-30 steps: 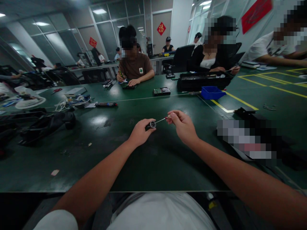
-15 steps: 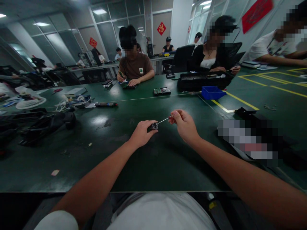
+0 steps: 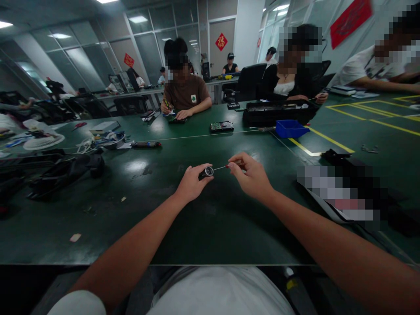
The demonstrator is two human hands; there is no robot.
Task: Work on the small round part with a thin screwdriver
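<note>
My left hand [image 3: 191, 183] is closed around a small black cylinder [image 3: 206, 172], fingers above and thumb below. The cylinder's open, silver-rimmed end faces me; parts inside it are too small to make out. From its rim a thin metal shaft runs right to a red handle end, apparently a small screwdriver [image 3: 219, 168]. My right hand [image 3: 248, 175] pinches that red end between thumb and fingertips, and the fingers hide most of the handle. Whether the screwdriver's tip touches the inside or only the rim, I cannot tell. Both hands are above the green table [image 3: 229, 232].
A blue bin [image 3: 291, 128] and a circuit board [image 3: 222, 126] lie ahead. Left are a dark pen-like tool [image 3: 145, 144], cables and black housings [image 3: 68, 173]. A black part [image 3: 354, 166] lies right. A person in brown [image 3: 187, 94] works opposite.
My left hand and the cylinder have shifted slightly left. My right hand has turned, its fingers lifting and spreading, and the screwdriver lies more level with its red end showing.
</note>
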